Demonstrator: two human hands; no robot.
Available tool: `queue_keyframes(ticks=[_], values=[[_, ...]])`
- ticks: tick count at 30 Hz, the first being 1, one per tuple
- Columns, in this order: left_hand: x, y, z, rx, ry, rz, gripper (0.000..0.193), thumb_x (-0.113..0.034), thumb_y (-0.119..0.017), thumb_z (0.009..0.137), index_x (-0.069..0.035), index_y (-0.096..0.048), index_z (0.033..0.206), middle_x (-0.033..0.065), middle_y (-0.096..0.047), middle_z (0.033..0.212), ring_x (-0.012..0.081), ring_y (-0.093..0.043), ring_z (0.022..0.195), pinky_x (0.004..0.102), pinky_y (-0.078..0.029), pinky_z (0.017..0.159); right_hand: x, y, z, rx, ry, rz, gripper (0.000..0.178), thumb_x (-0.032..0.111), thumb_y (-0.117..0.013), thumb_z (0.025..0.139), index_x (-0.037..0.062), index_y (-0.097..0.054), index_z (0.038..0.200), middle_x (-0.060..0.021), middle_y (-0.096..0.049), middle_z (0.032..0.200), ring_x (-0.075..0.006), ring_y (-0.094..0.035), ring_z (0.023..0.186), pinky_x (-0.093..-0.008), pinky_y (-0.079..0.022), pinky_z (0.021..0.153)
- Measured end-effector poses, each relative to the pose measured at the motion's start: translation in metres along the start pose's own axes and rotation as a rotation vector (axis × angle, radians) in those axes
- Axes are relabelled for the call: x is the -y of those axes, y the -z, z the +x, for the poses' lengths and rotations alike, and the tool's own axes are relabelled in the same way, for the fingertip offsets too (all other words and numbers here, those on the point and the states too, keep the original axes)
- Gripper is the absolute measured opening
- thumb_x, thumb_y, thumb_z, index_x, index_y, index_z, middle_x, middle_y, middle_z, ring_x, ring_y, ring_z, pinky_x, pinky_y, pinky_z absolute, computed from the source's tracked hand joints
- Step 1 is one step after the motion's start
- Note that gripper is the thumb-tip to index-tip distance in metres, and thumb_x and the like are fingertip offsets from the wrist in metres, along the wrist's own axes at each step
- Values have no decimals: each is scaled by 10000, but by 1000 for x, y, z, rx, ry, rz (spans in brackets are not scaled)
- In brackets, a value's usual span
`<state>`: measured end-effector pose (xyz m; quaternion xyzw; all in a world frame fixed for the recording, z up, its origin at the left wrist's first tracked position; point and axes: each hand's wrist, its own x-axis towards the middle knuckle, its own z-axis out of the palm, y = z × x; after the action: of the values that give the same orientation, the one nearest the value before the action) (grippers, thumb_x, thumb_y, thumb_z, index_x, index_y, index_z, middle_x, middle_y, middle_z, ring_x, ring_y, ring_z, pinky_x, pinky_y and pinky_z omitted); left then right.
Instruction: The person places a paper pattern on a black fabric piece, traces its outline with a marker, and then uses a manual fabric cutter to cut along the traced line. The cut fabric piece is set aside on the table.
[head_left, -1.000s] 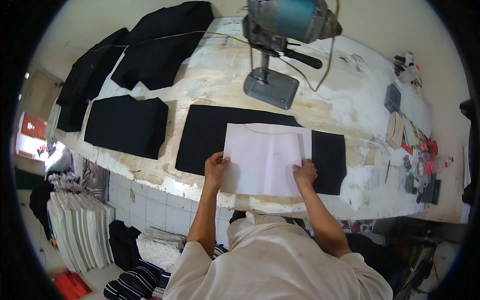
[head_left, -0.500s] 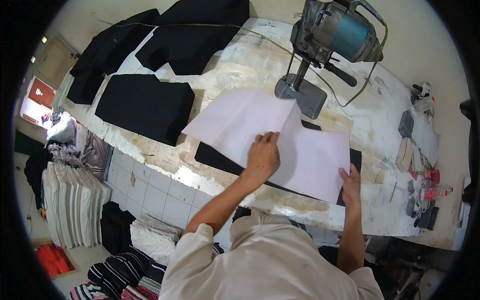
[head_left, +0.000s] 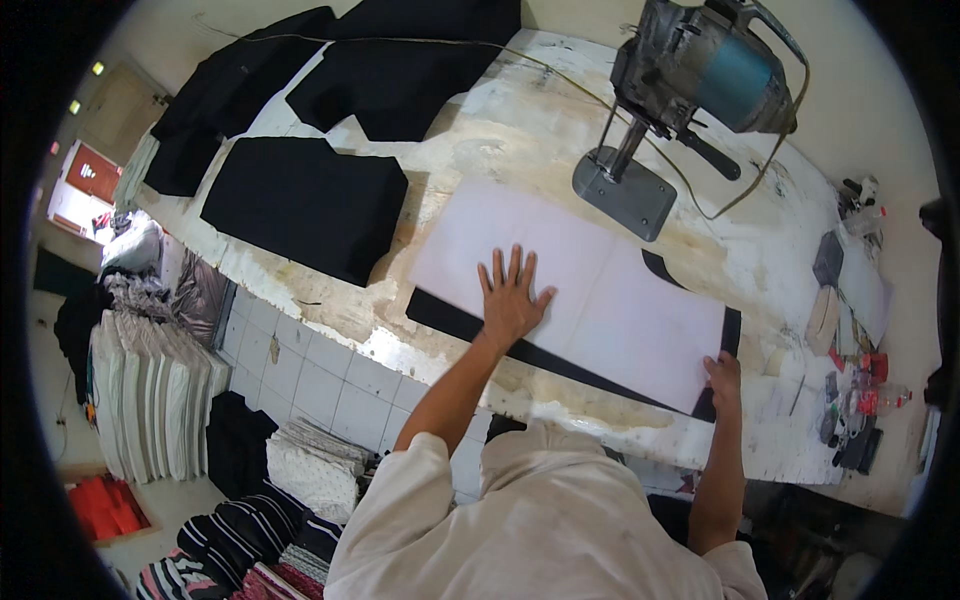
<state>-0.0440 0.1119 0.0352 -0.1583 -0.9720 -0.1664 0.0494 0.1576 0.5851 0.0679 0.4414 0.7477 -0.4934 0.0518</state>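
Two hands rest on a white paper at frame centre, on a worn, pale table above a tiled front. Its long axis runs from upper left down to lower right, over black cloth. Left hand lies flat, fingers spread. Right hand grips the paper's lower-right corner (fingers curled). A cutter stands upper right; a black stack lies left.
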Motion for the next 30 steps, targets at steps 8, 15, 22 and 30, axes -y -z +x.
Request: queue_keyframes(ticks=[8,15,22,30], values=[[-16,5,-29,-195,76,-74,837,-620,-617,1058,-46,-505,1656,273,-333,1772,548,-227,1644,759,-141,1292,-27,5,30,-212,177,-137,249,27,-802,952,-65,-724,1170,-104,-742,1032,-183,-663,888,-350,-550,817],[10,9,-36,-182,173,1,831,-631,-610,1057,-69,-512,1661,272,-357,1765,543,-235,1648,744,-120,1305,-32,0,21,-331,247,-218,231,125,-820,927,-64,-742,1033,-79,-704,887,-189,-642,810,-373,-529,746],[11,3,-34,-196,204,10,842,-636,-626,1040,-96,-499,1674,246,-342,1782,502,-190,1676,718,-70,1326,-26,-8,13,-399,212,-332,276,102,-819,946,-61,-737,1153,-202,-770,1171,-262,-726,1035,-365,-574,916],[7,5,-35,-106,203,110,855,-653,-585,1067,-115,-433,1714,220,-299,1809,481,-168,1687,690,-64,1337,-38,-42,-14,-721,375,-527,285,304,-795,1005,57,-690,1102,-232,-781,947,-478,-756,900,-571,-584,785]])
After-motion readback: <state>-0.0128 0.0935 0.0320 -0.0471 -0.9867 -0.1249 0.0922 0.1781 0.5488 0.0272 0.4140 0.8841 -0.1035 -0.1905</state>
